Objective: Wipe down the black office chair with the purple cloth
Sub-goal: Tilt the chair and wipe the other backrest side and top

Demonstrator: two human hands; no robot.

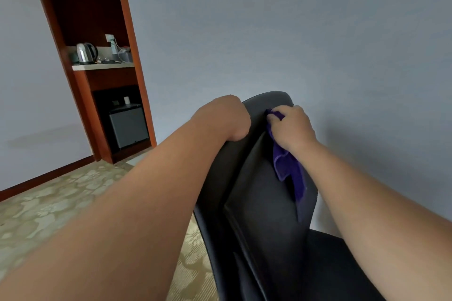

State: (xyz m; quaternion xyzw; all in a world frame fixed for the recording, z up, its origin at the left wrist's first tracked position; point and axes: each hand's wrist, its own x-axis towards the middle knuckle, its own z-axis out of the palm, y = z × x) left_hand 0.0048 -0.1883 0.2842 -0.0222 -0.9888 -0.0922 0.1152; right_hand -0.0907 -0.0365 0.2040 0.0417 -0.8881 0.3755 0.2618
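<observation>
Black office chair (266,205) backrest tilted, purple cloth (288,166) — bunched, draped on its upper edge

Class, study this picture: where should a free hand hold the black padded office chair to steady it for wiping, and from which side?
Probably the upper side edge of the black padded office chair, from above: it is a narrow rounded rim, which the left hand curls over, leaving the face free for the purple cloth in the right hand.

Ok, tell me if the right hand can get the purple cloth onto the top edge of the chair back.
Probably yes. The right hand holds the purple cloth on the chair back just below its top edge, nothing between; the left hand grips the side, clear of it.
</observation>
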